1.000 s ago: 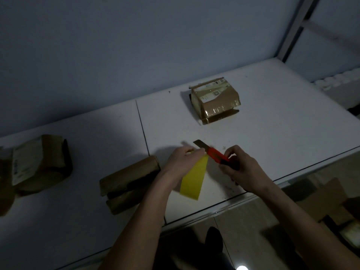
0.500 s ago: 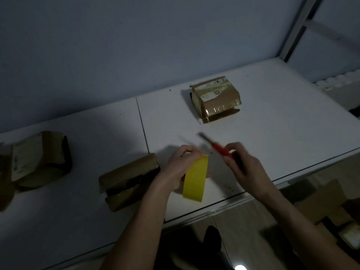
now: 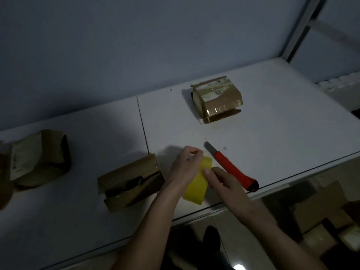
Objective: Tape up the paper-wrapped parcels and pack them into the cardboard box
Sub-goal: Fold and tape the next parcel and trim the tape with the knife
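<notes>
A cut strip of yellow tape (image 3: 195,190) hangs over the front of the white table (image 3: 276,133). My left hand (image 3: 185,166) pinches its top end. My right hand (image 3: 226,182) has its thumb on the strip's right edge, fingers behind it. A red utility knife (image 3: 232,169) with its blade out lies on the table just right of my hands. A brown paper parcel (image 3: 130,182) with an open seam lies left of my left wrist. Another loosely wrapped parcel (image 3: 39,156) sits at the far left. A taped parcel (image 3: 218,98) with a label sits further back.
A grey wall runs behind the table and a metal shelf post (image 3: 298,30) stands at the back right. Brown cardboard (image 3: 319,207) lies on the floor below the table's front right edge. A seam (image 3: 143,125) divides the tabletop.
My right hand has laid the red knife down on the table and moved left onto the tape strip. My left hand still holds the strip's top end.
</notes>
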